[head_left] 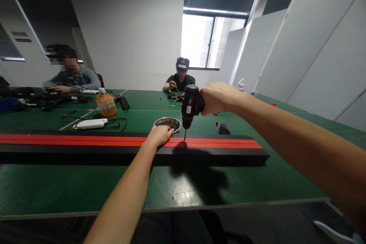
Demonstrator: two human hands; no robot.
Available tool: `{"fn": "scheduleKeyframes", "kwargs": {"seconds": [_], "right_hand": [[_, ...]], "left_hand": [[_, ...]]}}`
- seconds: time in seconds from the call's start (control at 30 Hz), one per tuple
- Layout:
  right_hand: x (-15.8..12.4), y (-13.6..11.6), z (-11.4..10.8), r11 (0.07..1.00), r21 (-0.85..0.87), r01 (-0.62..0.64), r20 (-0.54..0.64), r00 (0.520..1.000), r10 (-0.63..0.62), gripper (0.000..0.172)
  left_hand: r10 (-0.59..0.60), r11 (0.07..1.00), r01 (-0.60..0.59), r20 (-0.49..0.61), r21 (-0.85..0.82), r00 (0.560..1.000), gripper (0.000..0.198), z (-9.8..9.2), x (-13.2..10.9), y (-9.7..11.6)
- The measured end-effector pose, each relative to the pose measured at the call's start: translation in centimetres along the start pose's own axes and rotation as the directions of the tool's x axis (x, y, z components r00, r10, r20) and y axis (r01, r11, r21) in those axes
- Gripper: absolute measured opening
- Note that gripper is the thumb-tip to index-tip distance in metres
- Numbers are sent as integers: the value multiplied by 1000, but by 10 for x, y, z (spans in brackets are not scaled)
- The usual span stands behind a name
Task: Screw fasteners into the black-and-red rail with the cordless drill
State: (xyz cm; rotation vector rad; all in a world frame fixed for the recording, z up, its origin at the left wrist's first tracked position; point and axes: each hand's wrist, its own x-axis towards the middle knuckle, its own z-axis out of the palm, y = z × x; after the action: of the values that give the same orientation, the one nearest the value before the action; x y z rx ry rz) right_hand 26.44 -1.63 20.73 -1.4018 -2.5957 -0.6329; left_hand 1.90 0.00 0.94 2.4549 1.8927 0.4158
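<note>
The steel bowl point(167, 122) holds dark bits. Our right hand point(217, 98) clasps the drill point(191, 106); our left hand point(159, 135) lies curled on the rail point(85, 141), grasp hidden.

The right hand point(217, 98) holds a drill point(191, 106) bit-down on the red rail point(85, 140); the left hand point(159, 135) rests on the rail just beside it.

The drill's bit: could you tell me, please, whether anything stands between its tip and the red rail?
Nothing visible does. The right hand holds the drill with its bit pointing down at the red rail. The left hand rests on the rail beside the bit, apart from it.
</note>
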Motion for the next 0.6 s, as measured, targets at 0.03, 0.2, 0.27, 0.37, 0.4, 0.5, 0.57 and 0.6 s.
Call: {"fn": "scheduleKeyframes", "kwargs": {"seconds": [0.03, 0.2, 0.27, 0.37, 0.4, 0.5, 0.57, 0.6], "right_hand": [[2, -2, -1, 1000, -3, 14, -2, 1000, -14, 47], [5, -1, 0, 1000, -16, 23, 0, 1000, -23, 52], [3, 0, 1, 1000, -26, 2, 27, 1000, -2, 49], [2, 0, -1, 999, -40, -23, 65, 998, 26, 47], [1, -1, -1, 999, -43, -26, 69, 997, 29, 46], [1, -3, -4, 999, -37, -16, 62, 998, 18, 43], [0, -4, -4, 999, -32, 2, 40, 999, -1, 40], [0, -5, -4, 1000, -28, 11, 24, 1000, -11, 39]], "left_hand": [[-2, 1000, 2, -3, -3, 1000, 53, 0, 0, 0], [-11, 1000, 11, -28, -13, 1000, 51, 0, -1, 0], [-13, 1000, 13, -35, -11, 999, 50, 1, -1, 0], [-14, 1000, 14, -37, -13, 999, 49, 1, 0, 0], [-15, 1000, 14, -38, -14, 999, 49, 1, 0, 0], [-14, 1000, 14, -44, -14, 999, 49, 1, -1, 0], [-18, 1000, 18, -47, -8, 999, 50, 0, -1, 1], [-24, 1000, 24, -47, -2, 999, 51, -1, -2, 2]]}}
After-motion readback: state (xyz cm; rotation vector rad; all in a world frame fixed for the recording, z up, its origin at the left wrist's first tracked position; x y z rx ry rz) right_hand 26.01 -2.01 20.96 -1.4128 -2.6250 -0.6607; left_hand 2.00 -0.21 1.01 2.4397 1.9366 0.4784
